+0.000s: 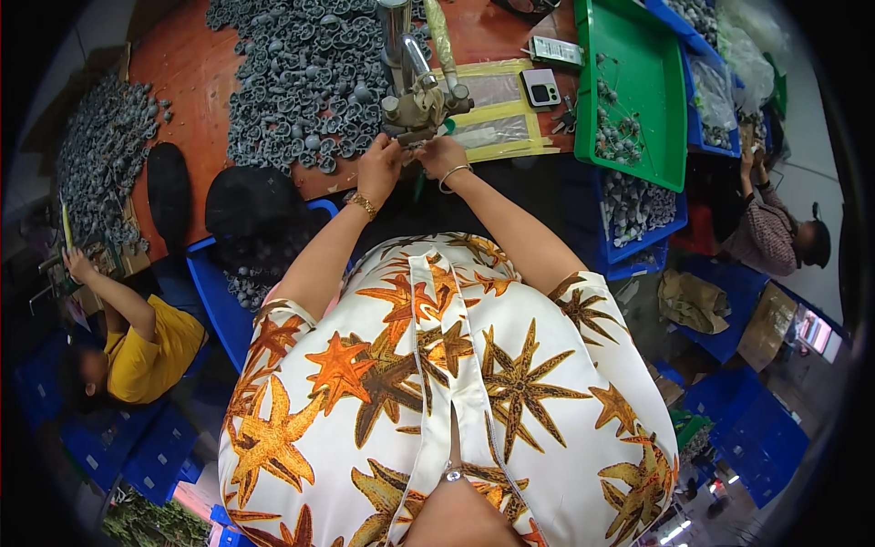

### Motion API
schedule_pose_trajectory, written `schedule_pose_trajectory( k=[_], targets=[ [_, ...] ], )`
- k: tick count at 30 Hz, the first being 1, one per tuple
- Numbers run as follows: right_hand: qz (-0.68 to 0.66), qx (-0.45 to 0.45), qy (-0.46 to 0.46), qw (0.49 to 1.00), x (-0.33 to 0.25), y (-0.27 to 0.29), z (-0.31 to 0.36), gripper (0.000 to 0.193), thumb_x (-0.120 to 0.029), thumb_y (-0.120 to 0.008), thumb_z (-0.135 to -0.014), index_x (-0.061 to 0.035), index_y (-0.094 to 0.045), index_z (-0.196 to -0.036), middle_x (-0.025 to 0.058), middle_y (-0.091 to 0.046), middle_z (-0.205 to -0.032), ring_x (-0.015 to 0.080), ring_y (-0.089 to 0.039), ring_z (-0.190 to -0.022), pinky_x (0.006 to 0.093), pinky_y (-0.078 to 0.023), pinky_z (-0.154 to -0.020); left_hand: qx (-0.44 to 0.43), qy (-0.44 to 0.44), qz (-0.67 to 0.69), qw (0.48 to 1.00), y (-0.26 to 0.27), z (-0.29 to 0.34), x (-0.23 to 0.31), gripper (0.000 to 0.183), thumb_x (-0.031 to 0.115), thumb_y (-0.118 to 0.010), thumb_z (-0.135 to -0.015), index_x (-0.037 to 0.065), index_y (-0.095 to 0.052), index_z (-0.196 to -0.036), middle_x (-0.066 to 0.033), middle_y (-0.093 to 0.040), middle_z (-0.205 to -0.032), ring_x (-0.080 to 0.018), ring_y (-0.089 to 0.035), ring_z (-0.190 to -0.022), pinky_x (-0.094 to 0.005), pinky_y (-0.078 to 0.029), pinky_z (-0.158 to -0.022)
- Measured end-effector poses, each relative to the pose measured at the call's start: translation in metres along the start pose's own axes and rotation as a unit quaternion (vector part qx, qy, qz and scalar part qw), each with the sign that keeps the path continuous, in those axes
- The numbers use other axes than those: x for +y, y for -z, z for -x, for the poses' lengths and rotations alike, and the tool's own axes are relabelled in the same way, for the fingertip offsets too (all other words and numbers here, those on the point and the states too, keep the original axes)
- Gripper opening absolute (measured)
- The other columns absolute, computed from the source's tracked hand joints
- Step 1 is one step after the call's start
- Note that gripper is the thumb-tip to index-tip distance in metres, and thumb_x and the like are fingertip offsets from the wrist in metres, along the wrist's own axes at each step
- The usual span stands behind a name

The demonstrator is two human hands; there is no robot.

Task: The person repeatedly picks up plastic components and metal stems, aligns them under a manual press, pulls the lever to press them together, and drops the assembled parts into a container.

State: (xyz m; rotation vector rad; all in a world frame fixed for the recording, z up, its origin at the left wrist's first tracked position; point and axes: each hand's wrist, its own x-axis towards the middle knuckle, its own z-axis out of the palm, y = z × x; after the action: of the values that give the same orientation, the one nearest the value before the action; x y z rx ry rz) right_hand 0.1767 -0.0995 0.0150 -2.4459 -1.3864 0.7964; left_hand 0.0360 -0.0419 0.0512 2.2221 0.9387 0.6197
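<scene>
At the near edge of the red-orange table (193, 55), both hands meet in front of a metal hand press (415, 109). My left hand (381, 168) is closed, its fingertips pinched together just below the press. Close beside it on the right, my right hand (442, 158) is closed too, fingers bent inward under the press. What the fingertips hold is too small and hidden to make out. A small green piece (447, 128) shows just above my right fingers. The press's lever (439, 36), wrapped in pale yellow, rises at the far side. Left of the press spreads a heap of grey moulded parts (305, 77).
Right of the press lie a phone (540, 88), keys (564, 117) and a green tray (635, 159) with small wired parts. Blue crates (211, 292) stand at both sides. A person in yellow (157, 351) works at left, another in a patterned top (764, 232) at right.
</scene>
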Motion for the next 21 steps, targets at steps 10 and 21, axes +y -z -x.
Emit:
schedule_pose_trajectory(
  k=[10, 21],
  targets=[
    [-0.229, -0.150, -0.128, 0.953, 0.005, 0.011, -0.008, 0.022, -0.025, -0.063, -0.074, -0.0038, -0.068, -0.071, 0.0063, -0.065, -0.063, 0.0172, -0.063, -0.059, 0.0285, -0.049, -0.056, 0.060, 0.090, 0.008, 0.994, -0.016, -0.002, 0.006, 0.017, 0.012, -0.069, -0.067, -0.001, -0.059, -0.071, -0.0156, -0.052, -0.071, -0.0332, -0.053, -0.067, -0.0403, -0.042, -0.058],
    [0.203, -0.198, 0.222, 0.933, 0.017, 0.006, -0.035, 0.022, -0.025, -0.053, -0.084, -0.0099, -0.061, -0.070, 0.0005, -0.060, -0.060, 0.0123, -0.057, -0.053, 0.0251, -0.040, -0.043, -0.005, 0.030, -0.030, 0.999, -0.013, -0.006, -0.005, 0.012, 0.011, -0.065, -0.068, 0.004, -0.062, -0.078, -0.0132, -0.052, -0.075, -0.0330, -0.055, -0.070, -0.0417, -0.045, -0.060]
  ],
)
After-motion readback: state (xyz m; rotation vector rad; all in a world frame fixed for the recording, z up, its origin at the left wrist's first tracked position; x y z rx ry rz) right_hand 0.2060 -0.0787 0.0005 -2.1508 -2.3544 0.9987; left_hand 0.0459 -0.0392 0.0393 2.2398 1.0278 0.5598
